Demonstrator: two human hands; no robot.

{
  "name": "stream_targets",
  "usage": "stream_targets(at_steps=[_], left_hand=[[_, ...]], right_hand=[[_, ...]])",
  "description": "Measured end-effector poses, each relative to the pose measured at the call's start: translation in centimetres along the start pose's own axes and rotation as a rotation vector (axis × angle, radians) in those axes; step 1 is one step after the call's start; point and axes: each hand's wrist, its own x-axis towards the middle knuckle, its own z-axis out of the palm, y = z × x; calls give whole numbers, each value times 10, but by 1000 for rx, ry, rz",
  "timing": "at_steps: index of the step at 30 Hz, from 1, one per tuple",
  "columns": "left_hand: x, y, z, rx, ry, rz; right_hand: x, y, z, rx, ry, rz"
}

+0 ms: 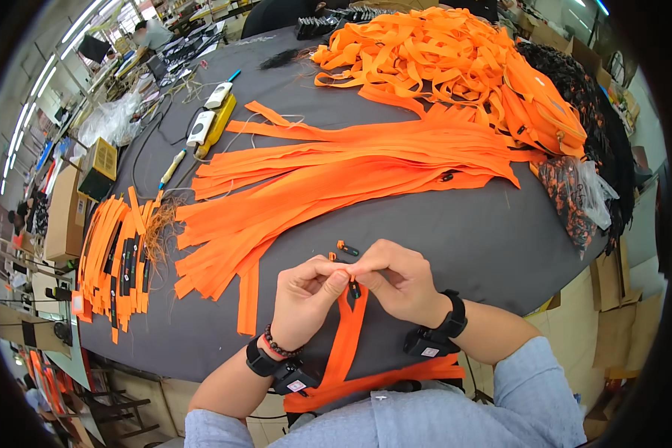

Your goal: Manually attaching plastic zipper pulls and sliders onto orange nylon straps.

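Observation:
Near the table's front edge, my left hand (311,290) and my right hand (397,280) meet with thumbs and fingertips pinched together. Between them is the upper end of an orange zipper tape (343,340), which hangs down toward my lap with its two strips spread apart near the top. A black zipper pull (355,290) dangles just below my fingertips. How the slider sits on the tape is hidden by my fingers. Just beyond my hands lies a loose black zipper pull with an orange end (347,248); another small orange-and-black piece (333,257) is partly covered by my left hand.
Long orange zipper tapes (299,179) lie fanned across the dark table (470,246). Behind them rises a tangled orange heap (425,52). Short orange and black strips (119,261) are at left, near a yellow power strip (216,123). A clear plastic bag (579,198) sits at right.

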Motion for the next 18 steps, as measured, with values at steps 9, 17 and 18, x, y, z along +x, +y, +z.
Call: stream_targets(at_steps=[9,17,18], left_hand=[[2,-3,0,-40,13,26],[3,9,9,53,3,-163],[2,9,8,115,-40,-237]], right_hand=[[2,3,-7,78,6,60],[-3,2,-8,130,-28,268],[-4,3,-7,210,-31,355]])
